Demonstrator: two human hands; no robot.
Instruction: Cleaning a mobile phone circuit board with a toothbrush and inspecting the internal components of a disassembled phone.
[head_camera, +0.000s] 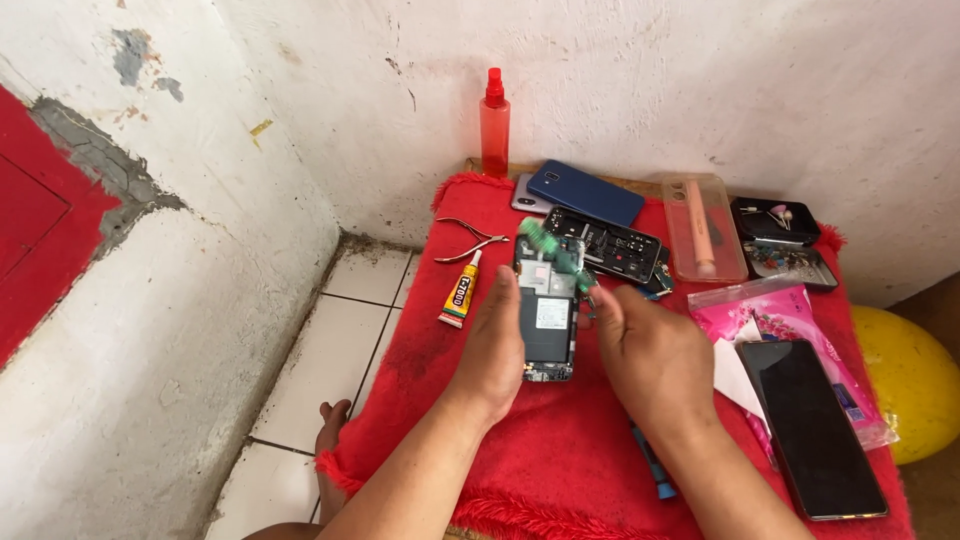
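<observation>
**Opened phone and brush, with surrounding items on the red cloth**

Opened phone (547, 310): back cover off, inner frame and boards facing up. You hold it above the middle of the red cloth (420, 370), raised off the surface, likely so the brush can reach its top end.

Left hand (492, 350): fingers pressed together along the phone's left edge, cupping it from the side and steadying it.

Right hand (648, 358): closed around the handle of a green brush (552, 250), bristles resting at the phone's upper edge. The grip itself is hidden behind your knuckles.

Just behind: a second opened phone (607, 245) lying flat, a blue back cover (586, 192) partly over a grey one.

Left of the phone: a glue tube (461, 290) and small pliers (465, 238).

At the wall: a red spray bottle (494, 125), upright.

Right side: a clear phone case (703, 228) with a pinkish tool inside, a black parts tray (780, 240) whose contents are too small to tell, a pink packet (775, 310), and a dark phone (810, 425) lying flat and overlapping the packet.

Under your right forearm: a blue-tipped tool (655, 470), mostly hidden.
</observation>
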